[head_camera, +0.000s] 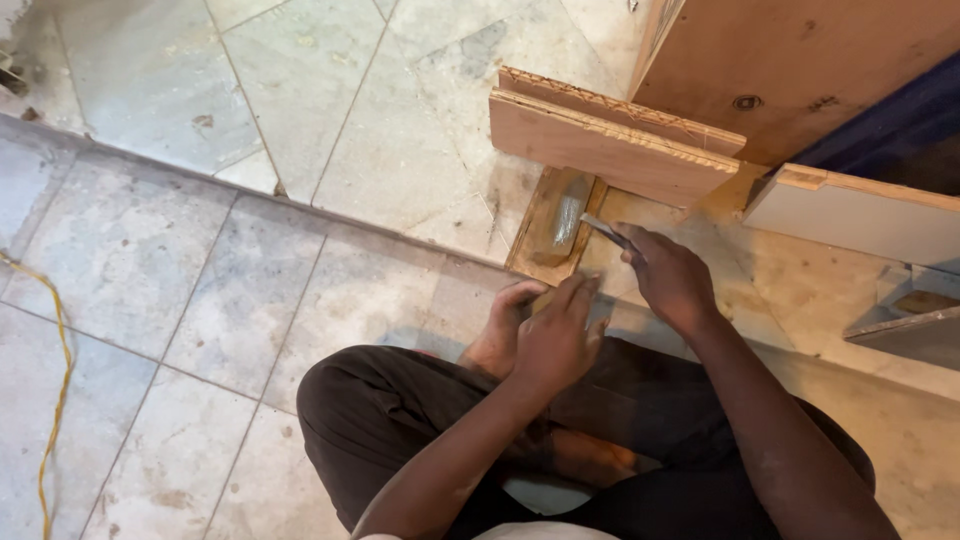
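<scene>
Dim warm indoor light, soft shadows, slight blur, upper right corner dark

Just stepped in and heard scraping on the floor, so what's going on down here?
A person in dark trousers sits on the grey stone tile floor, working on a small flat plywood piece lying on it. The right hand grips a slim metal-bladed tool, its tip angled down onto the wood. The left hand presses on the near edge of the wood. Two stacked plywood boards lie just beyond, and a yellow cord trails along the floor at the left.
</scene>
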